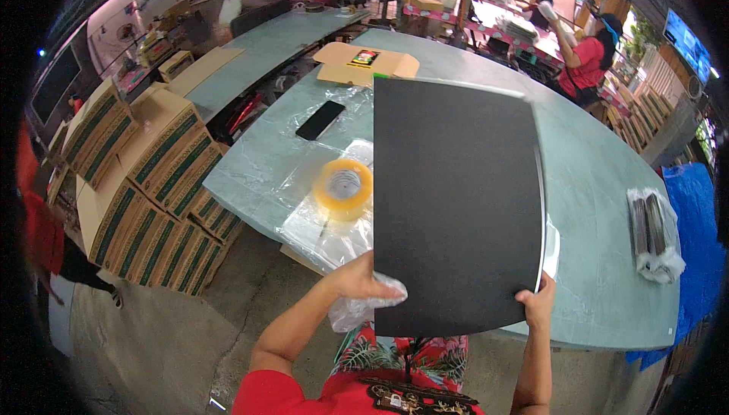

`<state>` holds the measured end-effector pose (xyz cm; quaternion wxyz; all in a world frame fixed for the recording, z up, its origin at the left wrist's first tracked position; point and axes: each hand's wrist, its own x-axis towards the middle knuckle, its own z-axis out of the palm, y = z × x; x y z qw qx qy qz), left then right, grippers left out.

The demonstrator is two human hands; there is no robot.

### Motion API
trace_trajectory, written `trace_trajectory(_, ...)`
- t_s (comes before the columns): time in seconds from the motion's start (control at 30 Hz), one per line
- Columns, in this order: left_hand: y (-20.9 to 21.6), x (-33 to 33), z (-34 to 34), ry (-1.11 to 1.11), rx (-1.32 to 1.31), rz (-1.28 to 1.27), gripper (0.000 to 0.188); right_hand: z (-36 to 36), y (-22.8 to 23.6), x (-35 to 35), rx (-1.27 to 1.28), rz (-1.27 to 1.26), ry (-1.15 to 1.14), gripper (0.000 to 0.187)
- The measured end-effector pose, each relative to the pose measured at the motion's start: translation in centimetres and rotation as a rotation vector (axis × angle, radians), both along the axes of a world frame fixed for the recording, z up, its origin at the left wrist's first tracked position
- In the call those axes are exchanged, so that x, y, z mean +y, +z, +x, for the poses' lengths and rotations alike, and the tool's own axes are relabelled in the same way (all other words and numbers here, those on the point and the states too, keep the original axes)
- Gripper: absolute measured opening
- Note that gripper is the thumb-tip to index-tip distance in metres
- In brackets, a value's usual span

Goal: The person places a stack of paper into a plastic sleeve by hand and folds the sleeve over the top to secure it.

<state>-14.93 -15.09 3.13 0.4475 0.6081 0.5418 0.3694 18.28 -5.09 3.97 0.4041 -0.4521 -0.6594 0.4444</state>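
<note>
A large black board (456, 202) stands upright in front of me, with a white edge showing along its right side. My left hand (364, 282) grips its lower left edge, thumb on the front. Crumpled clear plastic (349, 315) hangs about that hand. At the lower right edge, my right hand (538, 302) closes on the board, thumb in front and fingers behind. A roll of yellowish clear tape (326, 191) lies left of the board on clear plastic sleeves (307, 225). Farther back is a black phone (320, 120).
The pale green table (600, 149) carries a flattened cardboard piece (342, 73) and a plastic-wrapped bundle (651, 233) at right. Stacked cartons (144, 217) stand at left on the concrete floor. A blue tarp (695, 225) hangs at right. A person in red (585, 62) works behind.
</note>
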Motion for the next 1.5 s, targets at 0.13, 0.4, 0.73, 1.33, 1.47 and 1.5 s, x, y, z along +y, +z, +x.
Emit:
trace_trajectory(0.13,-1.2,-2.1,1.8,-0.176,-0.147,-0.003,0.08,2.8,-1.3,-2.2,0.07,-0.058,-0.081,0.094)
trace_trajectory(0.4,-13.2,-6.5,6.5,-0.2,0.156,0.05,0.062,5.6,-6.0,-8.2,0.254,0.191,-0.372,0.106)
trace_trajectory(0.73,-2.5,-2.8,-1.6,-0.054,0.601,0.006,0.026,1.2,-0.7,-6.1,0.286,0.158,-0.357,0.059)
trace_trajectory(1.33,-1.7,21.3,10.3,0.055,1.074,0.714,0.047,3.6,-1.4,-6.0,0.359,0.119,-0.308,0.066)
trace_trajectory(1.47,-1.7,22.2,11.1,0.08,1.043,0.752,0.038,3.4,-1.4,-3.8,0.3,0.113,-0.366,0.062)
trace_trajectory(1.5,-1.6,22.5,10.9,0.059,1.027,0.754,0.039,3.2,-1.6,-3.0,0.295,0.105,-0.376,0.061)
